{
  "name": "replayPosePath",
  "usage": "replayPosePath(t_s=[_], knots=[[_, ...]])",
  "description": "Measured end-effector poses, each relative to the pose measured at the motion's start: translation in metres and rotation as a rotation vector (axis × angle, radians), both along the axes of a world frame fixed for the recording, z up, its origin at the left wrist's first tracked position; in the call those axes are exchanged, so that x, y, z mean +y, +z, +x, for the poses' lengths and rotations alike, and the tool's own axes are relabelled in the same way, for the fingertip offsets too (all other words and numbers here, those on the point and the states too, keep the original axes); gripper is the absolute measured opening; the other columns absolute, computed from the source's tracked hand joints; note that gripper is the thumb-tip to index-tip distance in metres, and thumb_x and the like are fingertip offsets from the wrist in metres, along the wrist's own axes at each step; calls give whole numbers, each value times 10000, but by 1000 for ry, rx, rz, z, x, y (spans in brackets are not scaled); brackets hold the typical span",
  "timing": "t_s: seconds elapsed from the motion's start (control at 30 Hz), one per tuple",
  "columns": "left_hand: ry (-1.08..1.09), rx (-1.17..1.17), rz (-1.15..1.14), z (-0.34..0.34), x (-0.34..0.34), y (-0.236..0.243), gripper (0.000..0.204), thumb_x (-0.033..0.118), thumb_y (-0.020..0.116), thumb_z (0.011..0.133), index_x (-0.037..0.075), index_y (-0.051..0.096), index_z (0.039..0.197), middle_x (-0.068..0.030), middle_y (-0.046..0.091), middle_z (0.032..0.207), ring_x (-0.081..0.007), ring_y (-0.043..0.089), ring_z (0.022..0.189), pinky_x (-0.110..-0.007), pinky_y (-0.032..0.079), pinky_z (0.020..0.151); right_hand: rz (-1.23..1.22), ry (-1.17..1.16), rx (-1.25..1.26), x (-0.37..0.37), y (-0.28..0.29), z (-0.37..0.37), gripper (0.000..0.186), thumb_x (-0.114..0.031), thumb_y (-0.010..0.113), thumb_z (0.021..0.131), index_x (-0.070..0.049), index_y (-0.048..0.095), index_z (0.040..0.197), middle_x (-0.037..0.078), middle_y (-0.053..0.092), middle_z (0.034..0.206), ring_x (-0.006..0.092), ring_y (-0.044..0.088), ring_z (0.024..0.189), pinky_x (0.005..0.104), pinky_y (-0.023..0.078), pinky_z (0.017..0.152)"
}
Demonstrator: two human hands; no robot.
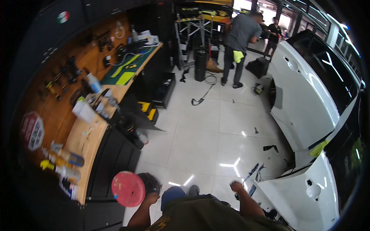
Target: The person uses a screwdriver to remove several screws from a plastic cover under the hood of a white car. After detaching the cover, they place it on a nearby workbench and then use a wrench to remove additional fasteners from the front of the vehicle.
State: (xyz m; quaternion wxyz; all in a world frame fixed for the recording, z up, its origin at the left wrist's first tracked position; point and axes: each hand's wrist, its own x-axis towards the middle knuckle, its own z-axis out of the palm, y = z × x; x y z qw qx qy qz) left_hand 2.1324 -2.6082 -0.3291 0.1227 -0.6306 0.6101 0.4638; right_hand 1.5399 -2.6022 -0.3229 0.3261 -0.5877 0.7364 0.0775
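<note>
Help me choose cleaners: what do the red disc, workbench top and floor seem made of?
Red disc: perhaps plastic or painted metal, dull, its pale scuffs inconclusive.
Workbench top: likely wood, satin, by its tan colour.
Floor: probably ceramic tile, glossy, by joint lines and reflections.

The left forearm [139,215] slants up and inward to the left hand [152,198], held low beside one leg [173,193], while the right forearm [248,205] slants inward to the right hand [236,186], farther forward and well apart, each grip too small to make out.
</note>
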Motion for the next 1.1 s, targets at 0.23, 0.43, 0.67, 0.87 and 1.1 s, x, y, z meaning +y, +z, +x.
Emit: replayPosePath(t_s=[0.23, 0.43, 0.67, 0.87, 1.1], knots=[[193, 100, 241, -13, -168, -67, 212, 275, 608, 850, 76, 680, 850, -124, 647, 792, -236, 612, 637, -394, 482, 543, -442, -147, -249, -332, 124, 0, 320, -287, 575, 884, -27, 637, 1058, 242, 669, 941, 433, 627, 919, 468, 511, 832], [-471, -143, 26, -73, -441, -96, 312, 335, 551, 888, 66, 705, 921, -140, 689, 916, -291, 659, 753, -459, 508, 684, -20, -189, -79, -405, 23, -47, 412, -394, 520, 914, -43, 643, 1090, 202, 669, 1054, 408, 627, 984, 481, 498, 867], [-677, -282, -509, -187, -833, -76, 282, 253, 530, 853, 39, 712, 827, -183, 674, 970, -344, 647, 911, -450, 523, 790, 24, -300, 79, -360, -58, -173, 441, -411, 493, 902, -39, 701, 790, 211, 675, 865, 406, 647, 846, 500, 512, 729], [75, 29, -522, -382, -1058, -22, 244, 235, 604, 839, -1, 665, 854, -229, 661, 933, -379, 642, 900, -469, 512, 787, 395, -869, -268, -477, -104, -259, 344, -407, 621, 812, -71, 691, 831, 121, 683, 782, 273, 658, 707, 429, 514, 639], [-393, 158, -440, -583, -1143, -15, 231, 159, 469, 856, 11, 636, 797, -249, 634, 824, -391, 646, 813, -518, 499, 725, 109, -737, -529, -801, -108, -474, 248, -287, 572, 894, -58, 636, 963, 73, 651, 803, 210, 625, 611, 374, 495, 519]])
